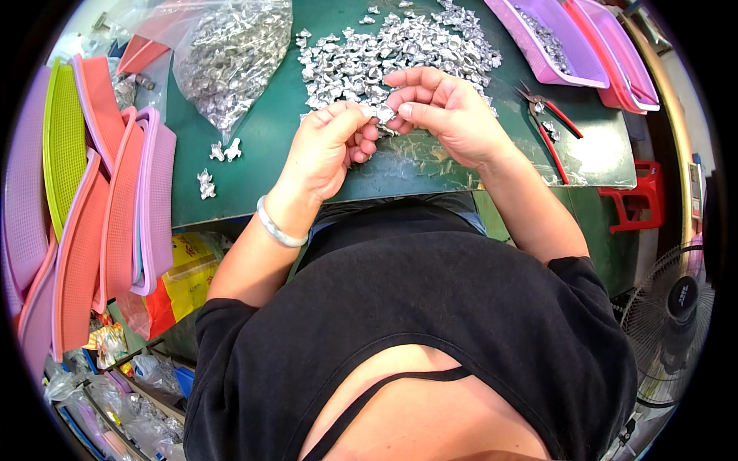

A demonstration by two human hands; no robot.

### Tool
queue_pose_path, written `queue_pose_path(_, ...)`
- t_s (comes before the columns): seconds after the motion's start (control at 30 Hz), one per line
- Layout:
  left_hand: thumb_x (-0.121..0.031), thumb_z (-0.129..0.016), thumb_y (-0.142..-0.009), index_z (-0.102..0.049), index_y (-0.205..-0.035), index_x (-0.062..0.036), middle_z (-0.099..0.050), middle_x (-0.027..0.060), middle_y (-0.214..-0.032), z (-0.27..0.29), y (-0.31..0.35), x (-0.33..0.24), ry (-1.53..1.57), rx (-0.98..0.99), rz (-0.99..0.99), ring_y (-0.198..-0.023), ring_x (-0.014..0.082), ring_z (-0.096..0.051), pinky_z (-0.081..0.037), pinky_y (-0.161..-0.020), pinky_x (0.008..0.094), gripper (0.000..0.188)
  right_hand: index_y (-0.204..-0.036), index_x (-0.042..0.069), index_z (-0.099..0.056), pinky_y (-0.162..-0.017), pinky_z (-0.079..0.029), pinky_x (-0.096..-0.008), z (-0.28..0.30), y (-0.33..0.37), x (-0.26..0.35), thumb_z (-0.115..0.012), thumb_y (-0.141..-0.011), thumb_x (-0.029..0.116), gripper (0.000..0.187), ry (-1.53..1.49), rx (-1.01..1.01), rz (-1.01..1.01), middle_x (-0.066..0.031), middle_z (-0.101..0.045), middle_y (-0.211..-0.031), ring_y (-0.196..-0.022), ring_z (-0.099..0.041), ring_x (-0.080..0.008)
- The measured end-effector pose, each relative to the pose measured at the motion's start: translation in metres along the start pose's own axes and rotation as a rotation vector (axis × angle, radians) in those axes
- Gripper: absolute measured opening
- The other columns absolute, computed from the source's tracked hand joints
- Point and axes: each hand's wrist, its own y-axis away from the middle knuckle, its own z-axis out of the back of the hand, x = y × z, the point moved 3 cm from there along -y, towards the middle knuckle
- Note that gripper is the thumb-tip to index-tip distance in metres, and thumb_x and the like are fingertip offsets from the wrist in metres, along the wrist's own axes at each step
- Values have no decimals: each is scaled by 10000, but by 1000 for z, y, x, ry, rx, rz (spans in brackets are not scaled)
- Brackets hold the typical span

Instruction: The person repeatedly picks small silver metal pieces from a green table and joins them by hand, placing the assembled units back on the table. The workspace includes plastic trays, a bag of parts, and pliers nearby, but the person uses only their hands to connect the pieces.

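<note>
While my hands are meeting just above the near edge of the green mat (254,146), I am pinching one small silver part (383,114) between them. My left hand (327,146) is curling its fingertips against the part from the left, and my right hand (446,107) is pressing thumb and forefinger on it from the right, so both grips are closed on the same piece. It is sitting just near of the pile (400,50) of like parts, which is spreading across the far middle of the mat. A clear bag (231,54) of more is lying to the far left, and red-handled pliers (550,123) to the right. As I judge it, the part is tiny and shiny, so a loose pinch could be letting it slip into the pile, where I would be losing track of it among the rest.
</note>
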Motion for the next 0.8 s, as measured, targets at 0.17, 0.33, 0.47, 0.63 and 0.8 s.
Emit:
queue_pose_path(0.17,-112,-536,-839,-575,-835,-51,-583,22,-687,-2,5,-2,-50,1,-43,-569,79,-516,-399,-522,202,73,-1126,-44,-467,-703,-471,-247,-2,1,0,-508,-814,14,320,39,0,32,-99,-584,-931,-775,-578,-139)
queue_pose_path(0.33,-98,-513,-847,-565,-865,-31,-602,60,-737,4,6,-1,10,30,-56,-620,130,-574,-467,-570,233,87,-1120,8,-500,-697,-458,-247,8,4,-3,-528,-800,14,321,418,-91,134,-67,-594,-908,-779,-567,-120)
queue_pose_path(0.47,-64,-465,-840,-533,-897,-3,-604,121,-813,8,8,0,130,50,-40,-703,209,-615,-525,-677,303,107,-1123,46,-514,-701,-442,-286,6,10,-3,-586,-755,22,376,1009,-61,328,-53,-594,-871,-787,-555,-166)
queue_pose_path(0.63,-36,-436,-819,-504,-954,5,-592,147,-890,15,5,3,221,120,-25,-778,225,-609,-517,-717,307,157,-1055,45,-523,-720,-414,-359,-6,11,-9,-635,-690,62,382,1382,-56,560,-79,-575,-790,-771,-527,-254)
queue_pose_path(0.8,-70,-457,-831,-511,-975,-5,-584,103,-883,15,6,3,134,109,-1,-750,173,-587,-499,-668,262,166,-1036,46,-526,-690,-407,-353,-8,12,-13,-620,-694,46,355,1449,-165,608,-62,-571,-758,-739,-516,-249)
